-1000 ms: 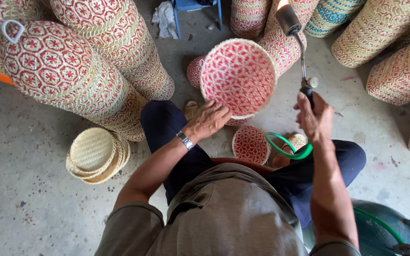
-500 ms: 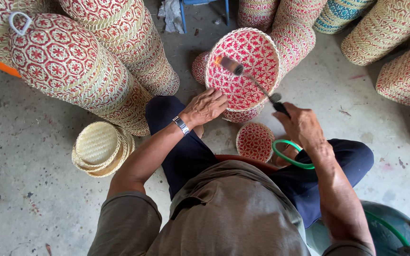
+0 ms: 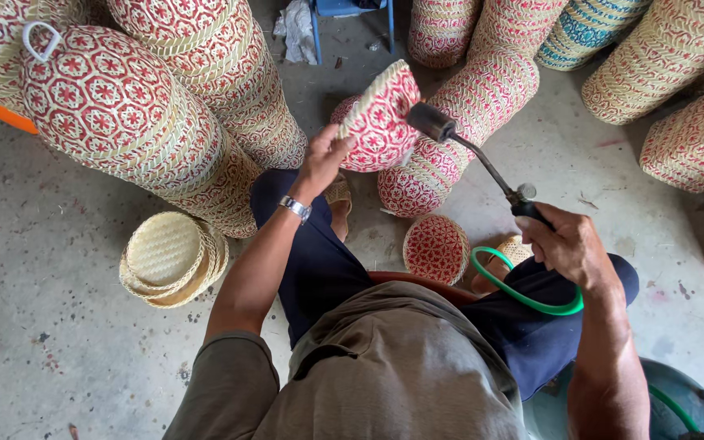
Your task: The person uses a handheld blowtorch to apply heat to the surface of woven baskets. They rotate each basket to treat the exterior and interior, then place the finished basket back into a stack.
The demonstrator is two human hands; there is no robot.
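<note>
- Left hand point(image 3: 323, 159): raised in front of the knees, fingers closed on the rim of a small red-and-cream woven basket point(image 3: 380, 118); grip is firm on the near edge, thumb side toward the camera
- Basket held tilted on edge, patterned outer side toward the camera, lifted clear of the floor, in front of a stack of like baskets point(image 3: 450, 138) lying on its side
- Right hand point(image 3: 568, 244): wrapped fully round the handle of a gas torch point(image 3: 482, 163); fist closed, no gap seen between fingers and handle
- Torch has a thin metal tube running up and left from the hand to a dark nozzle point(image 3: 432, 122); nozzle sits just beside the right edge of the held basket; cannot tell whether it touches; no flame discernible
- Green hose point(image 3: 523, 297) loops from below the right hand across the right thigh
- Silver wristwatch point(image 3: 295, 209) on the left wrist
- On the floor between the legs: one small red woven lid point(image 3: 436, 248), lying flat
- Left of the left knee: a pile of plain cream woven lids point(image 3: 173, 259) on the concrete floor point(image 3: 50, 326)
- Tall stacked red-patterned baskets point(image 3: 124, 122) lie left of the person, more at the upper right; a teal-patterned stack point(image 3: 588, 28) at the top edge
</note>
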